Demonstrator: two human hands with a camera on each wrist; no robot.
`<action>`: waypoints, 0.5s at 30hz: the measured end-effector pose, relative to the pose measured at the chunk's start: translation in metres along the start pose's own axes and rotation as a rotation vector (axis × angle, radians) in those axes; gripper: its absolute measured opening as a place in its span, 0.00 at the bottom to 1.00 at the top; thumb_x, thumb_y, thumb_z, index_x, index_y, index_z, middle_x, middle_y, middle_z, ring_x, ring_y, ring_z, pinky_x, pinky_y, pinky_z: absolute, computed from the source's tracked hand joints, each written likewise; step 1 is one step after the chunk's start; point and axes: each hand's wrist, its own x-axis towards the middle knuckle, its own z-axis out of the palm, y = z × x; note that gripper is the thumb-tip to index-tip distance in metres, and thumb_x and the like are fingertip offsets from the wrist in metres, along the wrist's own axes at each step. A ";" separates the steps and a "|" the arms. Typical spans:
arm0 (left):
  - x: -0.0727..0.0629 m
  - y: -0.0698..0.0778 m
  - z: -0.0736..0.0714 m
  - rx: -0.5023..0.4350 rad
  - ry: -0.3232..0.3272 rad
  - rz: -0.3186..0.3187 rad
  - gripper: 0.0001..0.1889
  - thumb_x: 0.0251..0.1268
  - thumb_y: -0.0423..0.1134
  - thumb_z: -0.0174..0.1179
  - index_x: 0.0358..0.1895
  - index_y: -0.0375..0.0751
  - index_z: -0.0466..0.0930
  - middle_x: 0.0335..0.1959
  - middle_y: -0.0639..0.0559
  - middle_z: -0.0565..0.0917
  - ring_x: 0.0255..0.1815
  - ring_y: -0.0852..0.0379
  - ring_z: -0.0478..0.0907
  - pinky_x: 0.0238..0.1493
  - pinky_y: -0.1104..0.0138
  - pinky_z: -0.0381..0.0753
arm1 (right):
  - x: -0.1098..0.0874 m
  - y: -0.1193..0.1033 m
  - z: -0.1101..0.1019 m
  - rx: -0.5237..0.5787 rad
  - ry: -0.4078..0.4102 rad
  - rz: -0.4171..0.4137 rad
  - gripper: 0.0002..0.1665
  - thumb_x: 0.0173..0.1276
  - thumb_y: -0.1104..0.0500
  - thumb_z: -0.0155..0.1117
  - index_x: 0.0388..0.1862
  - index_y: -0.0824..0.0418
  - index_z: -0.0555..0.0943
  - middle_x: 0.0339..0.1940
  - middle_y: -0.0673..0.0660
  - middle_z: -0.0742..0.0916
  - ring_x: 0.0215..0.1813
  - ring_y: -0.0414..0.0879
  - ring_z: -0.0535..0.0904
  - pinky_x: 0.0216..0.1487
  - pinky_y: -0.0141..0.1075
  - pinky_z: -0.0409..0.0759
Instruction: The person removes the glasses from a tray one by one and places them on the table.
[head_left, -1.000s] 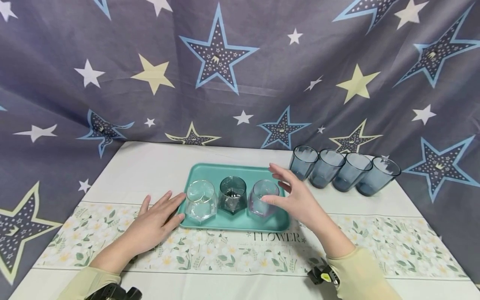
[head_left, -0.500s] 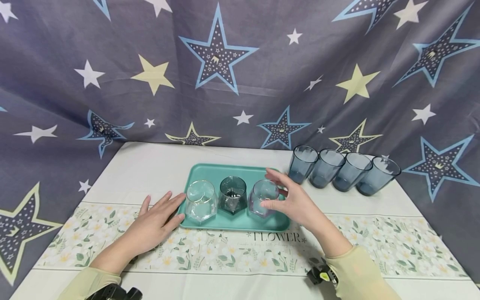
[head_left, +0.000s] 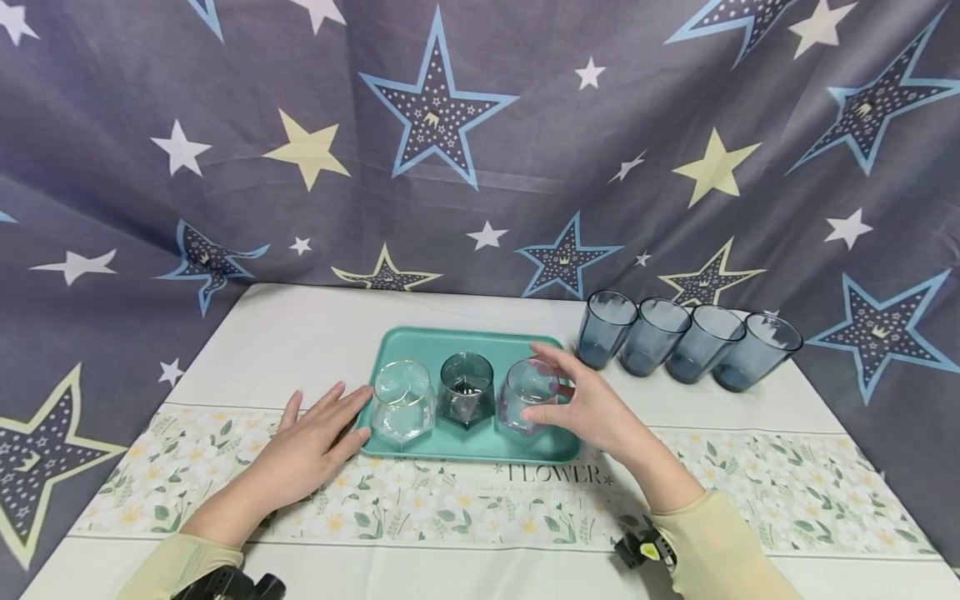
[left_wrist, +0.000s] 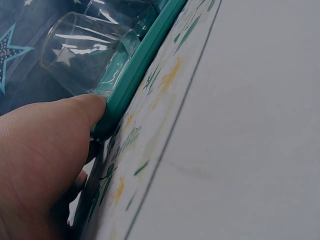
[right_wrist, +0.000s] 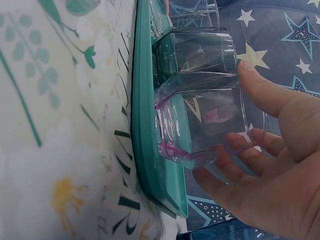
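Observation:
A teal tray [head_left: 480, 333] lies on the table with three short faceted glasses in a row on it. My right hand [head_left: 592, 404] grips the pink-tinted glass [right_wrist: 215, 117] at the right end, thumb on the near side and fingers round the far side. That glass stands upright on the tray. In the middle is the dark grey glass [head_left: 466, 400], and at the left end the clear glass [head_left: 402, 408]. My left hand [head_left: 311, 446] touches the tray's left edge with fingers extended; in the left wrist view its thumb [left_wrist: 92, 107] lies at the rim beside the clear glass.
Several tall blue glasses [head_left: 651, 337] stand in a slanting row at the back right, the nearest close behind my right hand. A floral runner [head_left: 450, 517] crosses the white tablecloth [head_left: 315, 325]. Behind the table hangs a star-patterned curtain [head_left: 525, 192].
My right hand has come down and closed in round the pink-tinted glass, its fingers moving from above the far rim to the glass's side. The left hand, tray and glasses have stayed put.

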 end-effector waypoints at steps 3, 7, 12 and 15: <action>0.000 0.000 0.000 0.001 -0.001 0.000 0.36 0.91 0.62 0.48 0.89 0.47 0.62 0.87 0.48 0.67 0.89 0.35 0.54 0.82 0.29 0.29 | 0.000 0.000 0.000 0.007 -0.001 -0.003 0.58 0.66 0.59 0.87 0.89 0.58 0.65 0.82 0.61 0.77 0.81 0.62 0.72 0.80 0.59 0.71; 0.000 0.000 0.000 -0.001 -0.003 -0.002 0.36 0.91 0.62 0.48 0.89 0.47 0.62 0.87 0.48 0.66 0.89 0.35 0.54 0.82 0.29 0.29 | 0.000 0.002 0.000 0.009 0.000 -0.004 0.57 0.66 0.60 0.87 0.89 0.59 0.66 0.81 0.61 0.78 0.81 0.61 0.72 0.80 0.58 0.71; 0.001 0.001 0.000 -0.005 -0.007 -0.005 0.37 0.91 0.62 0.48 0.90 0.47 0.62 0.87 0.47 0.66 0.89 0.35 0.53 0.82 0.29 0.28 | 0.001 0.002 0.001 0.003 0.003 0.016 0.54 0.66 0.59 0.87 0.87 0.57 0.69 0.80 0.59 0.79 0.81 0.60 0.73 0.80 0.55 0.72; 0.001 0.001 0.000 -0.004 -0.007 -0.004 0.37 0.91 0.62 0.48 0.90 0.47 0.62 0.87 0.48 0.66 0.89 0.35 0.53 0.82 0.29 0.28 | 0.000 0.000 0.000 -0.011 0.010 0.041 0.53 0.66 0.57 0.88 0.86 0.55 0.71 0.81 0.58 0.78 0.79 0.61 0.74 0.79 0.56 0.74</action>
